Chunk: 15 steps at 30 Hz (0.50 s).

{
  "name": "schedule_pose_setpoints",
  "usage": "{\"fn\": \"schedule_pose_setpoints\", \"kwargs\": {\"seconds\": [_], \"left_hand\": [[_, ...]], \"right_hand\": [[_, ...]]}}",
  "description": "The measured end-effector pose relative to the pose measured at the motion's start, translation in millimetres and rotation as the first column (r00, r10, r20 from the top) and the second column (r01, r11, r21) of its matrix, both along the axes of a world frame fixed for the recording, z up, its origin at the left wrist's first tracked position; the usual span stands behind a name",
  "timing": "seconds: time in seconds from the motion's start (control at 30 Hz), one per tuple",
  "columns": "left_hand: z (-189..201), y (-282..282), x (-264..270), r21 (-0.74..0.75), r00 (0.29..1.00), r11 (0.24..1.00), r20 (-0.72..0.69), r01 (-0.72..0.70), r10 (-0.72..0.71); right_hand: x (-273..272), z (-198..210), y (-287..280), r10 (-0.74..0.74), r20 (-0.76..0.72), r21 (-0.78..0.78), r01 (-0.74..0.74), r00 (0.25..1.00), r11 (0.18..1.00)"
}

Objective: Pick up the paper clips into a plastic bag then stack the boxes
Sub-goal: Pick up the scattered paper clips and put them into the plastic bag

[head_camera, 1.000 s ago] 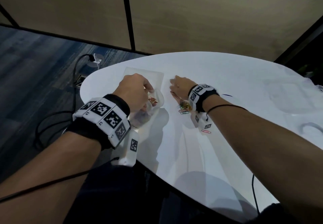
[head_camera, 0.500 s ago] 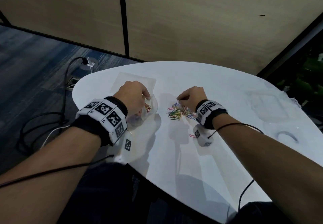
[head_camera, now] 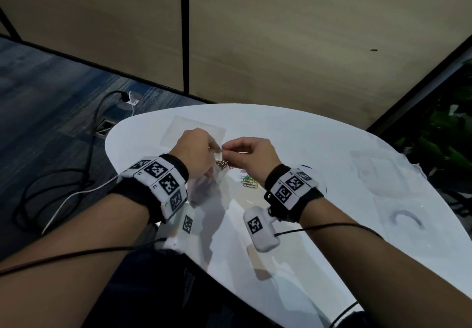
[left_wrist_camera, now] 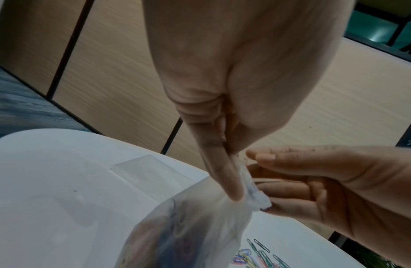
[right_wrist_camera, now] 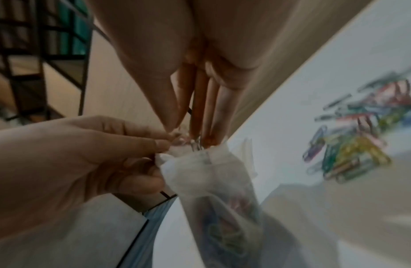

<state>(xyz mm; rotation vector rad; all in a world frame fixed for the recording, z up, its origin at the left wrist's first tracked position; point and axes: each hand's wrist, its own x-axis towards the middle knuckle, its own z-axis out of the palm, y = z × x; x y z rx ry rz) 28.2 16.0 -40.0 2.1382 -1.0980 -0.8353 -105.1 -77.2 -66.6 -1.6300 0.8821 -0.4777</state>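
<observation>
My left hand (head_camera: 212, 149) pinches the rim of a clear plastic bag (head_camera: 207, 185) between thumb and finger, and the bag hangs just above the white table (head_camera: 293, 133) with several coloured paper clips inside. My right hand (head_camera: 229, 148) pinches a few paper clips (right_wrist_camera: 196, 145) and holds them at the bag's mouth (right_wrist_camera: 200, 154). In the left wrist view the left hand (left_wrist_camera: 234, 183) grips the crumpled rim, with the right hand (left_wrist_camera: 264, 174) right beside it. A pile of coloured paper clips (head_camera: 249, 183) lies on the table under my right wrist, blurred in the right wrist view (right_wrist_camera: 351, 143).
A flat clear sheet or bag (head_camera: 195, 130) lies on the table beyond my hands. Clear plastic boxes (head_camera: 378, 171) and a small ring (head_camera: 406, 219) sit at the table's right. Cables (head_camera: 63, 187) lie on the carpet left of the table edge. A wood-panel wall stands behind.
My right hand left the pile on the table and rose leftward to the bag's mouth with clips. My left hand lifted the bag slightly.
</observation>
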Motion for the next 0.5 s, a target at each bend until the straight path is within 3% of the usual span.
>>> {"fn": "schedule_pose_setpoints", "kwargs": {"seconds": [0.13, 0.23, 0.3, 0.37, 0.5], "left_hand": [[-4, -3, 5, -0.03, 0.999, 0.998, -0.018, -0.049, 0.049], [-6, -5, 4, -0.021, 0.998, 0.998, -0.024, -0.053, 0.052], [-6, -7, 2, -0.016, 0.999, 0.999, -0.022, -0.048, 0.048], [-4, -7, 0, -0.011, 0.999, 0.999, -0.01, -0.033, 0.033], [-2, -8, -1, -0.005, 1.0, 1.0, 0.017, -0.01, 0.01]], "right_hand": [[-11, 7, -17, 0.05, -0.01, -0.207, -0.051, 0.999, 0.977], [-29, -4, -40, -0.039, -0.21, -0.388, -0.046, 0.977, 0.921], [-39, -22, -51, -0.031, -0.455, -0.458, -0.204, 0.89, 0.865], [-44, -45, -53, 0.067, -0.653, -0.413, -0.429, 0.755, 0.803], [-48, -90, -47, 0.125, -0.85, -0.331, -0.704, 0.511, 0.628]]}}
